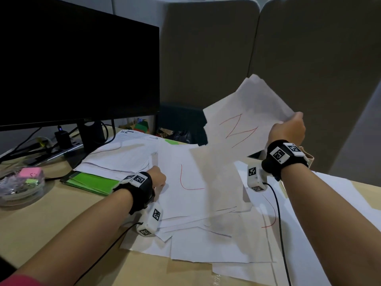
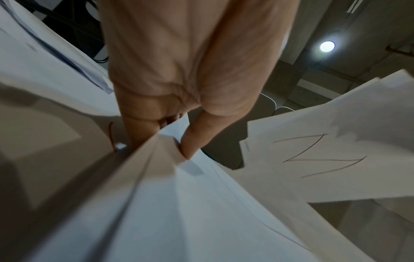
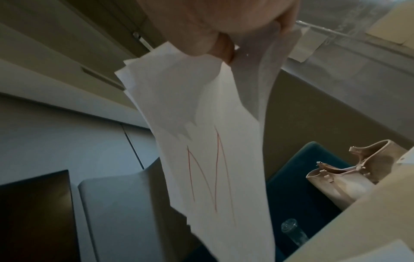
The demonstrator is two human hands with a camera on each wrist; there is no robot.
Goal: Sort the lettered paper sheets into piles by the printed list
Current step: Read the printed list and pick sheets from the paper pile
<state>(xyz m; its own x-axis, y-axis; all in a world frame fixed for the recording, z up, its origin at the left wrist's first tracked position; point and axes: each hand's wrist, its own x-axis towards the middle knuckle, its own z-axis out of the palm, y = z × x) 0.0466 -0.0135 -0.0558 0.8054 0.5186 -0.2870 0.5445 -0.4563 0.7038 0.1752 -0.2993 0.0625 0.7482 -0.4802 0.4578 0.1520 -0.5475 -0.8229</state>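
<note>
Your right hand (image 1: 288, 129) is up in the air, fingers pinching the corner of a few sheets (image 1: 245, 120), a red M on top. Your left hand (image 1: 157, 177) is down on the desk (image 1: 51, 223), fingers curled around the edge of the L sheet (image 1: 185, 182) on the loose heap. The printed list (image 1: 134, 139) sits by the monitor (image 1: 78, 58). Honestly you look early on: most sheets lie overlapped, no tidy piles showing yet.

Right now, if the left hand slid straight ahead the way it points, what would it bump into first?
Probably the printed sheets lying just beyond it: the left hand pinches the edge of the L sheet and points toward them and the monitor stand behind. Depth is unclear.
</note>
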